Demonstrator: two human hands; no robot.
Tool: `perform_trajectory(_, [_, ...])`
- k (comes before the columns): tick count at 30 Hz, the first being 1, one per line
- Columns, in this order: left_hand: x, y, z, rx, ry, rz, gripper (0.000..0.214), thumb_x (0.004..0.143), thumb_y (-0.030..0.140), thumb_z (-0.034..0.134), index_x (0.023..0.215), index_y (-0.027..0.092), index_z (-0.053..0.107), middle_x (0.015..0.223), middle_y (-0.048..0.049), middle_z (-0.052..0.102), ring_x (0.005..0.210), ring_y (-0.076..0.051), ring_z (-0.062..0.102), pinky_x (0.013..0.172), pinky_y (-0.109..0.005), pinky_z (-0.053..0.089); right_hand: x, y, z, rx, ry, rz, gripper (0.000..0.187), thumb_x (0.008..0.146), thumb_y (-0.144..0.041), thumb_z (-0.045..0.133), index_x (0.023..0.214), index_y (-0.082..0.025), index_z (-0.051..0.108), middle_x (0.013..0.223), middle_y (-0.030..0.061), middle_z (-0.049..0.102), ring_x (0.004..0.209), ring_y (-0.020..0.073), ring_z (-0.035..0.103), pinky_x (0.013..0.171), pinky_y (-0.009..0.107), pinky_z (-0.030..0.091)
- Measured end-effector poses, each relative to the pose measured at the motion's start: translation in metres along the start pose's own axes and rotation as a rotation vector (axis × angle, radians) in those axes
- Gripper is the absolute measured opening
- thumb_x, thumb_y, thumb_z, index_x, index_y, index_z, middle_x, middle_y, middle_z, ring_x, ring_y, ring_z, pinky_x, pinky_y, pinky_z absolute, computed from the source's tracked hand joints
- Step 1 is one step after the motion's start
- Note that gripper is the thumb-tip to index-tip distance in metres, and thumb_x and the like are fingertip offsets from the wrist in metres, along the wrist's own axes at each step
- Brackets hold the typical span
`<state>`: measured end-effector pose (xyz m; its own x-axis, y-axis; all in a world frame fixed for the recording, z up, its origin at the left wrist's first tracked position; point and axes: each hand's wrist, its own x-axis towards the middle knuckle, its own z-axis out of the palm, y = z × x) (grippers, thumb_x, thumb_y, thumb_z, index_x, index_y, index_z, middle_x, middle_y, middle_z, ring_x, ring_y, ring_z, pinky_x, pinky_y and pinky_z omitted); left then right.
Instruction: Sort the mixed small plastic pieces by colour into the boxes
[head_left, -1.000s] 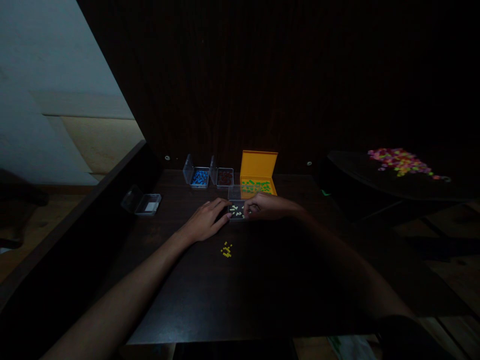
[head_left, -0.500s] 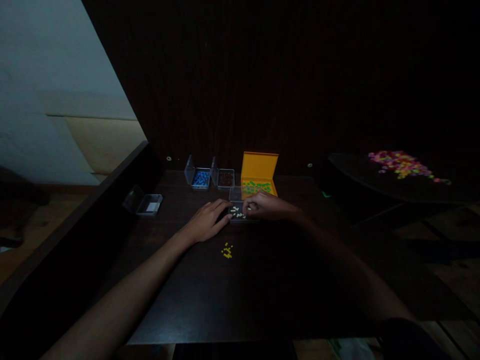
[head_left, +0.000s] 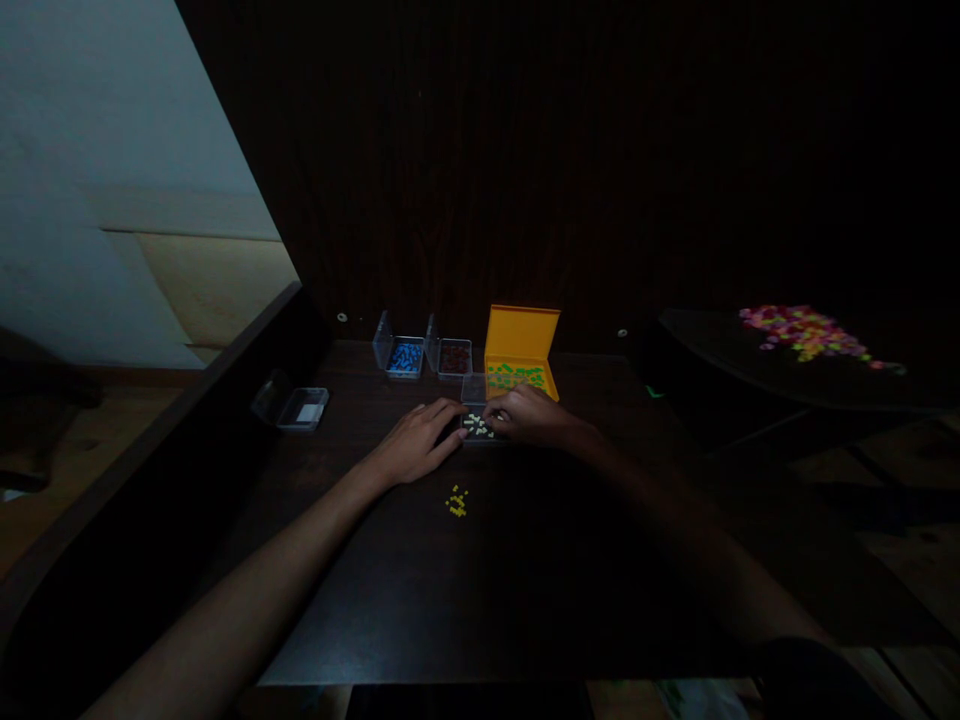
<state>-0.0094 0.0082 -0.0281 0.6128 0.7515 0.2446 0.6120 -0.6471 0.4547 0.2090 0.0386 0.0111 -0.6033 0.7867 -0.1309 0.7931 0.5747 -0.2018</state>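
A small clear box (head_left: 477, 428) of pale white beads lies on the dark table (head_left: 525, 560), between my two hands. My left hand (head_left: 415, 441) lies flat beside the box's left edge, fingers stretched out and touching it. My right hand (head_left: 529, 415) rests on the box's right side with its fingers curled over the beads; what they pinch is hidden. A little heap of yellow beads (head_left: 456, 501) lies loose on the table in front of the box.
Behind the hands stand an open orange box (head_left: 519, 357) with green beads, a clear box of dark red beads (head_left: 452, 357) and one of blue beads (head_left: 405, 356). An open clear box (head_left: 295, 407) lies at the left. A multicoloured bead pile (head_left: 804, 332) covers a side surface at the right.
My right hand has shifted slightly left over the box of white beads. The left hand has stayed put. The view has drifted a little.
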Motion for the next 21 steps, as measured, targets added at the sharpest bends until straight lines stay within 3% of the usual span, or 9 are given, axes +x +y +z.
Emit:
perform_trajectory(7, [0.000,0.000,0.000,0.002,-0.002,0.000,0.037,0.096,0.040,0.035,0.124,0.021,0.050,0.125,-0.0085,0.055,0.115,-0.023,0.055,0.101,-0.041,0.042,-0.018,0.006,-0.024,0.053,0.078,-0.013,0.029,0.083,-0.019,0.048,0.099,-0.020,0.073,0.085,0.0041,0.072,0.071,0.0148,0.059,0.065,0.024,0.036])
perform_trajectory(10, [-0.001,0.000,0.001,-0.008,0.010,-0.008,0.037,0.096,0.041,0.036,0.124,0.021,0.050,0.127,-0.0084,0.053,0.116,-0.022,0.054,0.103,-0.041,0.042,-0.028,0.014,-0.024,0.099,0.141,0.029,0.029,0.080,-0.018,0.049,0.096,-0.018,0.073,0.076,0.0033,0.071,0.063,0.0139,0.057,0.060,0.023,0.036])
perform_trajectory(17, [-0.001,-0.003,0.001,-0.053,0.030,-0.013,0.045,0.086,0.049,0.054,0.121,0.022,0.054,0.134,-0.0093,0.049,0.119,-0.025,0.053,0.104,-0.043,0.043,-0.068,0.029,0.023,0.306,0.470,0.068,0.025,0.084,-0.024,0.047,0.085,-0.019,0.072,0.082,0.0046,0.073,0.070,0.0172,0.065,0.070,0.028,0.047])
perform_trajectory(21, [0.000,-0.005,0.001,-0.067,0.040,-0.005,0.038,0.084,0.048,0.058,0.112,0.022,0.059,0.133,-0.0095,0.051,0.119,-0.024,0.055,0.103,-0.041,0.044,-0.085,0.036,0.050,0.347,0.509,0.152,0.022,0.083,-0.024,0.049,0.086,-0.022,0.070,0.089,0.0042,0.074,0.082,0.0213,0.069,0.079,0.034,0.050])
